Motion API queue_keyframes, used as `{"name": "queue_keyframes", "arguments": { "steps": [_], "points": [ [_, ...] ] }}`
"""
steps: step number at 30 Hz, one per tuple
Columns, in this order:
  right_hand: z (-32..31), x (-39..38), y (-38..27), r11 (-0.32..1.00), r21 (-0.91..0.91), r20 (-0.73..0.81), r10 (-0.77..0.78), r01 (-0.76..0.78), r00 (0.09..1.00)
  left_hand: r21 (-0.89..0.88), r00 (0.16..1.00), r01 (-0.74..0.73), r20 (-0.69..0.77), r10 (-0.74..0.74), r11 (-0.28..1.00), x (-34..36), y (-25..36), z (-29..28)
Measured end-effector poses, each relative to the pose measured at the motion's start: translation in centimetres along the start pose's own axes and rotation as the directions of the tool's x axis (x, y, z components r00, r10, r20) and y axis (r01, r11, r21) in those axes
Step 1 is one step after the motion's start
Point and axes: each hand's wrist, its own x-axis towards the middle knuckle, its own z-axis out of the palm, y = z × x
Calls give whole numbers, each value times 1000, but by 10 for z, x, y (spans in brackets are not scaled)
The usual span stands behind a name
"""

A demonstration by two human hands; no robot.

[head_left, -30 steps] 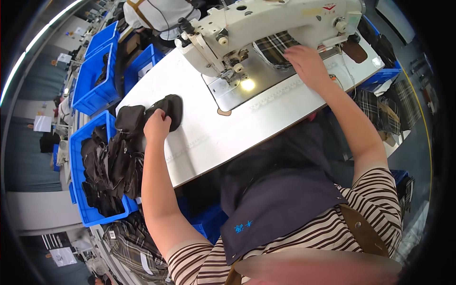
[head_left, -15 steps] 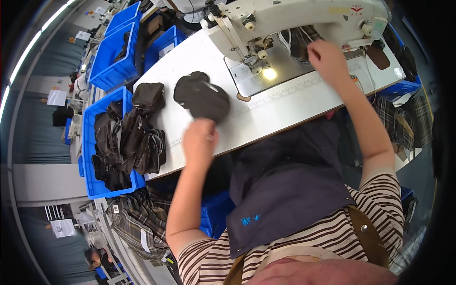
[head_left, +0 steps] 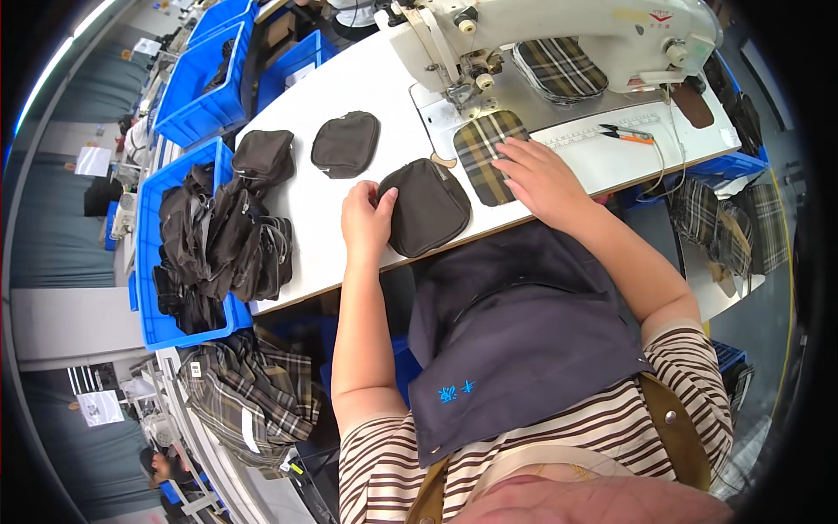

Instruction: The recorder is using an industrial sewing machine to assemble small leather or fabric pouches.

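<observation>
My left hand point(head_left: 371, 218) grips the left edge of a dark brown zipped pouch point(head_left: 428, 210) lying near the table's front edge. My right hand point(head_left: 546, 183) has its fingers spread over the right side of a plaid fabric piece point(head_left: 480, 157), just right of that pouch. A second dark pouch point(head_left: 345, 144) lies farther back, and another point(head_left: 262, 155) sits at the left, beside a heap of dark pieces. A stack of plaid pieces point(head_left: 559, 65) rests under the white sewing machine's arm point(head_left: 594, 26).
The blue crate point(head_left: 153, 244) of dark pieces adjoins the white table point(head_left: 297, 244) on the left. Orange-handled snips point(head_left: 627, 134) lie by the ruler strip at right, near hanging threads. More plaid fabric point(head_left: 249, 397) is heaped at lower left; blue crates point(head_left: 201, 87) stand behind.
The dark pouches have been separated, one moved toward the front edge under my left hand. My right hand has come down leftward from the machine, and a plaid piece now lies beneath it.
</observation>
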Motion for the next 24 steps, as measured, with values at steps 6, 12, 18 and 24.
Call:
{"name": "queue_keyframes", "arguments": {
  "steps": [6,12,18,24],
  "points": [
    [-22,32,-42,927,368,-77,110,-74,991,-804,979,-14,111,173,594,-39,12,-23],
    [-17,40,-74,-1,939,345,55,-345,937,-920,927,38,179,330,390,-74,45,-42],
    [-22,28,-85,163,938,308,9,-305,951,-823,864,293,446,233,487,-86,39,-41],
    [-27,33,-94,267,868,452,-72,-419,889,-752,878,139,395,271,645,-95,50,-40]
  ]
}}
